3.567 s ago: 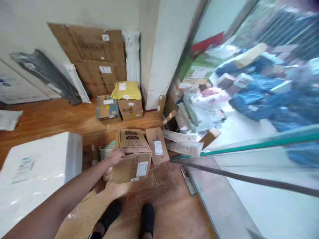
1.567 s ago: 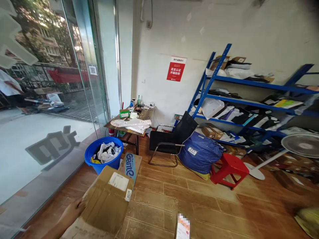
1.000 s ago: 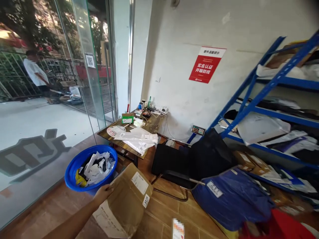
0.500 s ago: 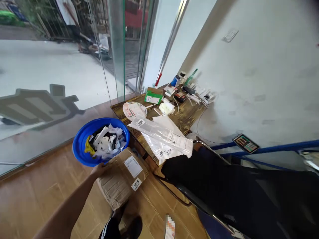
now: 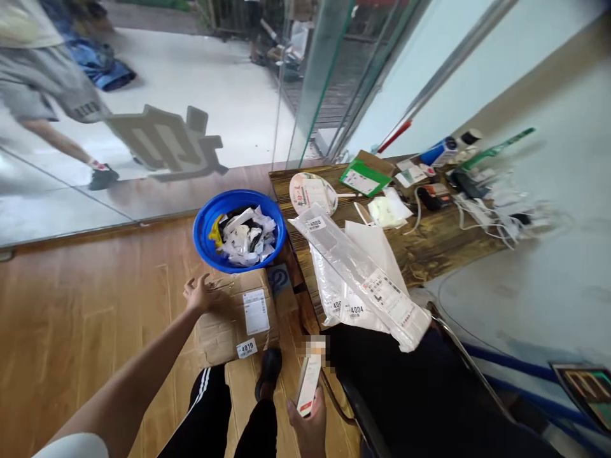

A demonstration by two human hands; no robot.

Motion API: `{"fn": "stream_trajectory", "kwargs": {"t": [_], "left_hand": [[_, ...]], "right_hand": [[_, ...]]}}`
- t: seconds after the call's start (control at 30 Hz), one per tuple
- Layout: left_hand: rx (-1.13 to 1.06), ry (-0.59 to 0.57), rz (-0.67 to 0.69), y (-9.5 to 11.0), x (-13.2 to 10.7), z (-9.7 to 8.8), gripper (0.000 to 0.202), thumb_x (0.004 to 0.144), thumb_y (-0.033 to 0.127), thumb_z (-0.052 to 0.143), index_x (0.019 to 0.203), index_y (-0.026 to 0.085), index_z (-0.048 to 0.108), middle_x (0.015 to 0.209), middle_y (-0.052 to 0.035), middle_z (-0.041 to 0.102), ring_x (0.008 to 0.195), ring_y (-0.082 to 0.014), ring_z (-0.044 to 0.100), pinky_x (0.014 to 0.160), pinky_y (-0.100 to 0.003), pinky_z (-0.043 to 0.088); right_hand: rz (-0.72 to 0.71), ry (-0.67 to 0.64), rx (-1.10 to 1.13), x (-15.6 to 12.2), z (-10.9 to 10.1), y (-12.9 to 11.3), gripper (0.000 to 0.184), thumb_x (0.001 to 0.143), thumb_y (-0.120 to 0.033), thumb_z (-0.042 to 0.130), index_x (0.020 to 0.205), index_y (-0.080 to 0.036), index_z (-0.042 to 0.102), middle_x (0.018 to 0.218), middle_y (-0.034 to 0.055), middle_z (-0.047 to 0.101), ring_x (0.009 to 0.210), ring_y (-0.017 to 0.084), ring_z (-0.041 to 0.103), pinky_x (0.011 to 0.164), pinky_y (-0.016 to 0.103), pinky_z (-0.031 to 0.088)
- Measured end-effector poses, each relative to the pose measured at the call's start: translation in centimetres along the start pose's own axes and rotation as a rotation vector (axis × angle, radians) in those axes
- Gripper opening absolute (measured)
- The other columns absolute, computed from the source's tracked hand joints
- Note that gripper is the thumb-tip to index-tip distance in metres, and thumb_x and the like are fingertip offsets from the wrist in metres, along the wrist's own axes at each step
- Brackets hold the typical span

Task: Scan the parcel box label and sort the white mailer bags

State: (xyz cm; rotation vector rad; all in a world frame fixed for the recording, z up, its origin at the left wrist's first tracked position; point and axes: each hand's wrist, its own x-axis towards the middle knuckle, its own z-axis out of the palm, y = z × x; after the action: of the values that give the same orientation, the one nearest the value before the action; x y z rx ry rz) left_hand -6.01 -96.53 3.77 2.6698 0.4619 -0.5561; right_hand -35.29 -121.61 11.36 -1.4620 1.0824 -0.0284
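Note:
My left hand [image 5: 200, 294], fingers apart, is at the left edge of a brown cardboard box [image 5: 222, 331]. The box carries a white shipping label and a sticker reading 4010. It lies in front of the blue basin, by my feet; what bears it is partly hidden. Low in the view, my right hand [image 5: 310, 420] holds a smartphone [image 5: 311, 385] upright, its lit screen partly blurred out. To the right of the box, white plastic mailing bags [image 5: 365, 273] lie overlapping on the table corner, one marked 4004.
A blue basin [image 5: 203, 245] full of scraps stands against the wooden table [image 5: 429, 254]. On the table are a round fan [image 5: 310, 193], a green box [image 5: 365, 178] and cables. A black chair [image 5: 391, 388] stands at right. Behind the glass is a person [image 5: 52, 95].
The box has gone from tilted to lying flatter, and my left hand's fingers have loosened from its edge. My right hand has come into view with the phone. The view has shifted left.

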Motion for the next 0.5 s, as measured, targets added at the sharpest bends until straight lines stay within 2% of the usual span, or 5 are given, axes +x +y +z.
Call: {"fn": "stream_trajectory", "kwargs": {"t": [0.13, 0.27, 0.33, 0.4, 0.5], "left_hand": [[-0.138, 0.204, 0.046, 0.1, -4.7, 2.1, 0.057, 0.077, 0.038, 0.065, 0.127, 0.018, 0.048, 0.141, -0.0163, 0.022, 0.133, -0.0331, 0.028, 0.110, -0.044, 0.030], [-0.135, 0.084, 0.365, 0.5, -10.7, 5.7, 0.035, 0.085, 0.033, 0.054, 0.118, 0.019, 0.058, 0.130, -0.0103, 0.045, 0.122, -0.0255, 0.043, 0.107, -0.039, 0.037], [-0.119, 0.064, 0.480, 0.7, -13.2, 7.5, 0.034, 0.087, 0.032, 0.053, 0.119, 0.022, 0.059, 0.128, -0.0074, 0.052, 0.121, -0.0231, 0.044, 0.108, -0.037, 0.038], [-0.074, 0.122, 0.581, 1.0, -15.1, 8.8, 0.035, 0.090, 0.030, 0.047, 0.123, 0.022, 0.058, 0.131, -0.0086, 0.052, 0.123, -0.0234, 0.042, 0.109, -0.040, 0.038], [0.032, 0.212, 0.638, 1.7, -16.4, 9.9, 0.039, 0.092, 0.026, 0.042, 0.128, 0.019, 0.056, 0.136, -0.0116, 0.049, 0.125, -0.0258, 0.040, 0.105, -0.045, 0.040]], "right_hand": [[-0.159, -0.320, 0.077, 1.7, -4.0, -5.1, 0.091, 0.058, -0.047, 0.076, 0.134, -0.019, 0.034, 0.082, 0.0034, 0.056, 0.074, 0.018, 0.058, 0.071, 0.032, 0.053], [-0.304, -0.654, 0.250, 4.4, -6.6, -9.6, 0.079, 0.058, -0.048, 0.078, 0.126, -0.024, 0.047, 0.074, -0.0012, 0.053, 0.054, 0.011, 0.051, 0.062, 0.032, 0.051], [-0.253, -0.836, 0.345, 5.9, -6.8, -10.6, 0.050, 0.072, -0.059, 0.063, 0.108, -0.024, 0.058, 0.053, -0.0057, 0.045, 0.036, 0.010, 0.042, 0.047, 0.030, 0.047], [-0.158, -1.061, 0.432, 7.1, -6.7, -11.2, 0.044, 0.081, -0.065, 0.047, 0.096, -0.026, 0.062, 0.043, -0.0065, 0.038, 0.029, 0.012, 0.039, 0.036, 0.029, 0.042], [-0.024, -1.329, 0.580, 7.5, -6.5, -12.1, 0.039, 0.082, -0.064, 0.047, 0.100, -0.032, 0.060, 0.051, -0.0018, 0.051, 0.036, 0.017, 0.052, 0.034, 0.031, 0.046]]}}
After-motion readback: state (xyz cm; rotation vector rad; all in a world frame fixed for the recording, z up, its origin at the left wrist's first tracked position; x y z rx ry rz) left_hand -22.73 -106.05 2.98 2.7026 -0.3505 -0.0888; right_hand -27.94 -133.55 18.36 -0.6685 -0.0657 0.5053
